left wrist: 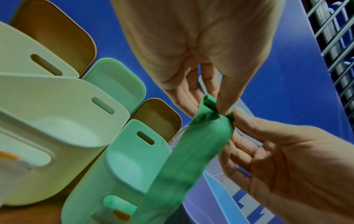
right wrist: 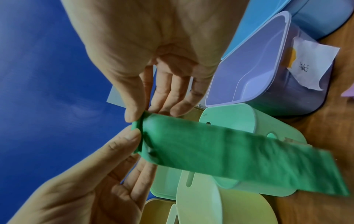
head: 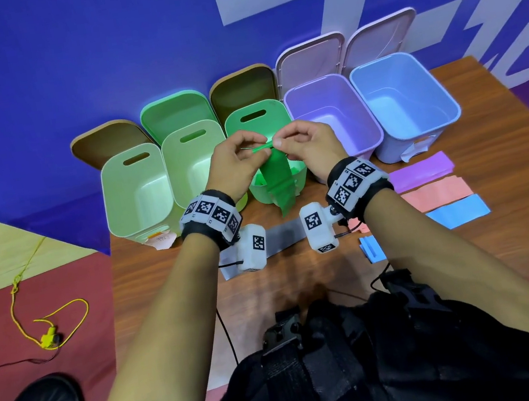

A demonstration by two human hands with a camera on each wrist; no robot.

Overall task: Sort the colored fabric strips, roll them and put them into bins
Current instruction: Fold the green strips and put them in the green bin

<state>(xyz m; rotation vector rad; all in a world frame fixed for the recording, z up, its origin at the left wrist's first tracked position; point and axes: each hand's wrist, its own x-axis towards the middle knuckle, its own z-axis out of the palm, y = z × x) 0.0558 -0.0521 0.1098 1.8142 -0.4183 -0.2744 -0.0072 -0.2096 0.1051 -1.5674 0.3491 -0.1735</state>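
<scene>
Wooden table (head: 523, 249) carries five open bins: two pale green (head: 137, 192), one green (head: 257, 121), one lilac (head: 333, 116), one blue (head: 406, 98). At twelve o'clock, left hand (head: 236, 163) and right hand (head: 306, 145) pinch one green strip (head: 279, 180) above the green bin. Three o'clock: four strips (head: 435, 195).

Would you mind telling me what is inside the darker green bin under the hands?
Some green material shows inside the darker green bin, near its front wall. The hanging green strip, pinched by the left hand and right hand, covers most of the interior, so no count is possible.
</scene>
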